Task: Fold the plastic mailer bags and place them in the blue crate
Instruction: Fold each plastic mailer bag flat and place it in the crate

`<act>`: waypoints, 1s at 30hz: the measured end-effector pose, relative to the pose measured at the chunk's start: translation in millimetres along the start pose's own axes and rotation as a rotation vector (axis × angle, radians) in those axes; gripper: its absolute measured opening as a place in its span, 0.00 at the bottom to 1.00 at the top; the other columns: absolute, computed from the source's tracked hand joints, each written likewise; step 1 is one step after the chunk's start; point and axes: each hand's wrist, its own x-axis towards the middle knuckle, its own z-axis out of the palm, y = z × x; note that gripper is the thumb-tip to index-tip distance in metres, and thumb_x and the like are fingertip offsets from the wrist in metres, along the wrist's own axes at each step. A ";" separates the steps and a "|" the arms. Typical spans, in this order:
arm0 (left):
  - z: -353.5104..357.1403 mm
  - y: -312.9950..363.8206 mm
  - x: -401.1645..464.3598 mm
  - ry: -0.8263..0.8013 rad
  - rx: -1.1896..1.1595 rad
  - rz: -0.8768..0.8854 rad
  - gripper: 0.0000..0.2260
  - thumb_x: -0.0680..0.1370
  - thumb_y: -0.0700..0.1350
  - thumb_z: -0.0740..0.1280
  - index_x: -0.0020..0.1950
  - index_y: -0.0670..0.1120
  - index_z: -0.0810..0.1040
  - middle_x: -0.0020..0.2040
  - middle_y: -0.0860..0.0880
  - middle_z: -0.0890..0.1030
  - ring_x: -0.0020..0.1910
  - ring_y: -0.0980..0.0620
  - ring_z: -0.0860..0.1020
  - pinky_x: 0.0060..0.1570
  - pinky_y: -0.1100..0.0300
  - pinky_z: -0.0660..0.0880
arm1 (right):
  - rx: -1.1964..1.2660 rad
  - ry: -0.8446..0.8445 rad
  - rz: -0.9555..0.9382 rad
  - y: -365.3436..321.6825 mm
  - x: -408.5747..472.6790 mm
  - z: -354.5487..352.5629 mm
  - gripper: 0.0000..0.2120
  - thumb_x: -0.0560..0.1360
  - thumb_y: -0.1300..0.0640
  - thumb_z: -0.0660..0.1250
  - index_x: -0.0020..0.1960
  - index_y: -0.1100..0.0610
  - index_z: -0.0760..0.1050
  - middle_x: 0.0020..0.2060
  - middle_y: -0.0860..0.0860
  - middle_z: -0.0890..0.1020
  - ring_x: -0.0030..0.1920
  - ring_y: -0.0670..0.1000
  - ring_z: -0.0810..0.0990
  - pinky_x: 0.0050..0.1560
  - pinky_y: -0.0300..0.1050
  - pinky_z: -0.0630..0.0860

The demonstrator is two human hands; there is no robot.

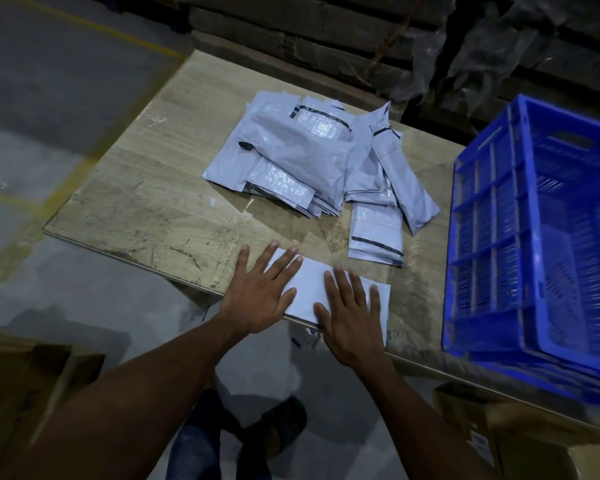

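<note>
A pale grey mailer bag [310, 285] lies flat at the near edge of the wooden table [146, 188]. My left hand [262, 291] presses its left end with straight, spread fingers. My right hand [350, 315] presses its right part the same way. A loose pile of several grey mailer bags [302, 157] lies in the middle of the table, with more bags [378, 226] beside it to the right. The blue crate [534, 244] stands on the table's right side; a pale bag seems to lie inside it.
Cardboard boxes [25, 386] stand on the floor at the lower left and another box [499, 434] under the crate at the lower right. Stacked cardboard and dark plastic wrap [482, 39] rise behind the table. My feet [253, 434] are below the table edge.
</note>
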 end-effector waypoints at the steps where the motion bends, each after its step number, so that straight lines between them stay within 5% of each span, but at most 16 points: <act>1: -0.5 -0.1 0.1 -0.004 -0.001 -0.002 0.29 0.85 0.60 0.48 0.84 0.52 0.57 0.85 0.52 0.53 0.84 0.45 0.50 0.76 0.29 0.48 | -0.002 0.001 0.019 4.9 -2.7 0.4 0.31 0.84 0.36 0.41 0.83 0.47 0.46 0.82 0.47 0.47 0.81 0.52 0.44 0.77 0.66 0.46; 10: -0.3 0.1 0.5 -0.020 -0.010 -0.020 0.29 0.85 0.61 0.48 0.85 0.53 0.53 0.85 0.52 0.49 0.84 0.44 0.47 0.76 0.29 0.49 | 0.039 -0.016 0.137 28.8 -17.7 0.1 0.37 0.80 0.28 0.40 0.82 0.46 0.43 0.82 0.50 0.40 0.81 0.57 0.39 0.78 0.64 0.45; 13: -0.1 0.6 0.9 -0.024 -0.009 -0.025 0.29 0.85 0.61 0.48 0.85 0.54 0.52 0.86 0.52 0.48 0.84 0.44 0.46 0.76 0.30 0.48 | 0.060 -0.035 0.157 24.7 -16.1 -6.2 0.40 0.77 0.25 0.39 0.82 0.46 0.42 0.81 0.51 0.37 0.80 0.57 0.35 0.77 0.67 0.38; 15: 0.5 0.1 1.5 -0.029 -0.012 -0.023 0.29 0.85 0.61 0.48 0.85 0.54 0.51 0.86 0.52 0.48 0.84 0.44 0.46 0.76 0.30 0.48 | 0.062 0.030 0.060 19.3 -17.6 -11.7 0.35 0.79 0.28 0.47 0.80 0.48 0.54 0.82 0.53 0.48 0.81 0.58 0.41 0.76 0.68 0.39; 19: -0.6 -0.3 2.3 -0.043 -0.025 -0.018 0.29 0.85 0.61 0.47 0.85 0.54 0.52 0.85 0.53 0.48 0.84 0.45 0.46 0.77 0.30 0.48 | 0.041 0.181 -0.215 13.9 -18.4 -8.0 0.18 0.80 0.41 0.62 0.63 0.51 0.77 0.72 0.55 0.73 0.76 0.58 0.65 0.72 0.72 0.59; 22: -0.8 -0.3 2.2 -0.052 -0.035 -0.014 0.29 0.85 0.61 0.46 0.85 0.54 0.54 0.85 0.52 0.49 0.84 0.44 0.47 0.76 0.30 0.50 | 0.011 0.213 -0.253 13.0 -17.3 -6.4 0.13 0.74 0.50 0.74 0.57 0.50 0.79 0.70 0.56 0.75 0.73 0.60 0.70 0.70 0.71 0.62; 26: -3.3 0.9 0.7 -0.046 -0.059 0.001 0.34 0.83 0.67 0.40 0.85 0.51 0.49 0.85 0.51 0.44 0.84 0.44 0.42 0.76 0.28 0.46 | -0.011 0.232 -0.259 8.5 -10.6 -7.1 0.09 0.71 0.58 0.76 0.48 0.51 0.78 0.69 0.56 0.76 0.72 0.61 0.70 0.70 0.71 0.63; 30: -11.9 -2.8 -2.5 -0.020 -0.096 0.092 0.38 0.80 0.70 0.52 0.84 0.50 0.55 0.86 0.46 0.48 0.84 0.41 0.44 0.72 0.22 0.48 | 0.072 0.282 -0.215 5.5 -1.7 -15.3 0.07 0.73 0.58 0.74 0.50 0.55 0.79 0.67 0.58 0.77 0.71 0.62 0.71 0.67 0.68 0.68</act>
